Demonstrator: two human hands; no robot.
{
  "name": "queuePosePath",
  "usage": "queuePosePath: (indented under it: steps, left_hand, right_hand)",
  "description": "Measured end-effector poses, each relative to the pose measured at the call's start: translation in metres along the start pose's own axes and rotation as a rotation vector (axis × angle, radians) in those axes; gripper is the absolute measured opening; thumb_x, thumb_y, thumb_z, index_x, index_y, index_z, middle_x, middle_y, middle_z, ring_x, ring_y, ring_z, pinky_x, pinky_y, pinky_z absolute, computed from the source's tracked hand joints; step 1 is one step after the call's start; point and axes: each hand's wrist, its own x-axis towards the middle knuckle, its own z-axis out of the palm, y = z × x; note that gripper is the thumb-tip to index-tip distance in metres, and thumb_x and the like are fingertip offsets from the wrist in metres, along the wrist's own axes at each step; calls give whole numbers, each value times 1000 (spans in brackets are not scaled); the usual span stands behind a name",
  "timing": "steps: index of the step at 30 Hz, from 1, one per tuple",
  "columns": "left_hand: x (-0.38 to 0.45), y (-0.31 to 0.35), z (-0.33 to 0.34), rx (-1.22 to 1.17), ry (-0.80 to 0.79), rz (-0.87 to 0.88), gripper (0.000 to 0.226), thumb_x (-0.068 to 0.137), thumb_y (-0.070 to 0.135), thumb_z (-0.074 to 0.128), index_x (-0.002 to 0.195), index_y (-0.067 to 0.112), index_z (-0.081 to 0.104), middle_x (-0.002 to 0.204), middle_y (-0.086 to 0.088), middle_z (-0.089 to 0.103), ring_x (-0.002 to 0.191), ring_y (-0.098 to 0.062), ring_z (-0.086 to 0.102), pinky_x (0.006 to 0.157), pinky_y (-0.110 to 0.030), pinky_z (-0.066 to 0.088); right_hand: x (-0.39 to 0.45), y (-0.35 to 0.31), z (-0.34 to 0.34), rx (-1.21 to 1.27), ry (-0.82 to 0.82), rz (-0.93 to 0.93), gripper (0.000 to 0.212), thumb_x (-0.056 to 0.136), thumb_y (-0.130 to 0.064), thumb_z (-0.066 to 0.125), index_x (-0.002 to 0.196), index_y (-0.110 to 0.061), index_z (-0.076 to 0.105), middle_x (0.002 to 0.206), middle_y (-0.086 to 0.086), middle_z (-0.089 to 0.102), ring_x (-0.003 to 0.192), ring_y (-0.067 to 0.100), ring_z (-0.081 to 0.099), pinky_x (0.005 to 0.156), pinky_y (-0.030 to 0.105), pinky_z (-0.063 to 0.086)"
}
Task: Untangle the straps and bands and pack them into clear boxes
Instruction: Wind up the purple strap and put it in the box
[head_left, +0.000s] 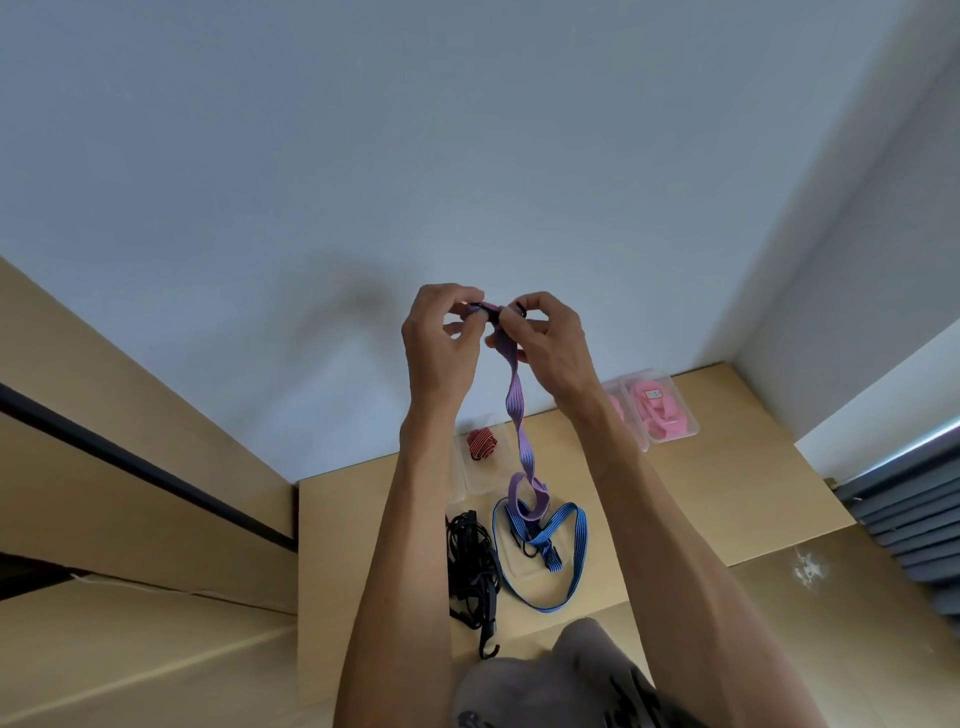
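Observation:
I hold a red-and-blue striped strap (516, 400) up in front of the wall. My left hand (441, 343) and my right hand (545, 343) both pinch its top end, close together, where a small black hook shows. The strap hangs down twisted and its lower loop rests on a blue striped strap (579, 545) lying on the table. That blue strap lies over an open clear box (519, 569). A clear box (480, 470) behind it holds a rolled red strap (482, 442).
A tangle of black cords with hooks (472, 566) lies left of the blue strap. A clear box with pink bands (657, 410) stands at the table's far right corner. The wooden table (701, 499) meets white walls; a wooden cabinet stands left.

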Motion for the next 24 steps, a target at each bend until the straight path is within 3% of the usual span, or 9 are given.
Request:
queuePosePath:
  steps: [3,6,8,10,13,15,17,21,24]
  left_hand:
    - [13,24,-2,-83,-63,-222,22,86,35,66,105,24,68,95,5,72,81,-5,68,69,-18,52]
    - [24,38,-5,-236,-308,-397,39,83,61,47,96,34,72,91,4,76,87,-13,70,79,-31,51]
    - [24,39,-1,-316,-475,-394,33,90,50,47,98,34,74,97,5,76,101,-16,67,91,-39,46]
    - [19,32,4,-336,-598,-399,23,96,26,58,109,13,71,100,-4,74,96,-20,66,87,-34,45]
    - [8,19,11,-251,-636,-365,18,97,-2,58,112,-5,66,102,-17,74,84,-22,74,78,-22,53]
    - [7,21,14,-218,-559,-333,7,92,-3,63,97,-7,67,94,-22,73,73,-24,74,71,-25,55]
    - [13,30,14,-230,-494,-315,13,88,10,70,87,-2,66,87,-19,73,72,-26,75,66,-23,53]
    - [22,35,-2,-669,-610,-448,27,92,26,49,96,13,72,92,-13,72,84,-26,68,70,-26,52]
    - [19,29,0,-503,-519,-393,14,90,12,57,85,13,69,77,-9,68,70,-20,63,64,-29,51]
  right_hand:
    - [6,-21,-3,26,16,-108,11,98,-9,61,100,2,57,84,14,74,78,23,76,65,17,54]
    - [10,-38,-5,-42,34,-186,9,98,-8,60,100,0,59,81,12,72,73,17,74,62,18,50]
    - [11,-48,-6,-43,42,-217,8,97,-8,60,100,-1,58,78,12,71,70,20,71,60,29,52]
    - [13,-60,-7,2,41,-227,8,97,-9,60,100,-2,58,80,20,74,74,29,72,64,37,54]
    - [18,-79,-8,25,42,-291,6,96,-7,61,100,-3,57,80,17,76,79,34,73,69,35,54]
    - [20,-91,-10,51,42,-335,5,96,-6,61,99,-4,58,81,18,76,82,37,73,72,39,56]
    - [20,-101,-11,79,52,-377,4,96,-4,61,99,-4,58,82,20,76,84,36,74,76,45,58]
    - [23,-112,-16,142,58,-408,6,95,-4,62,101,-5,60,83,23,75,88,38,74,81,50,59]
    - [24,-108,-16,141,53,-383,6,94,-3,64,99,-6,61,85,26,74,88,41,72,83,52,59]
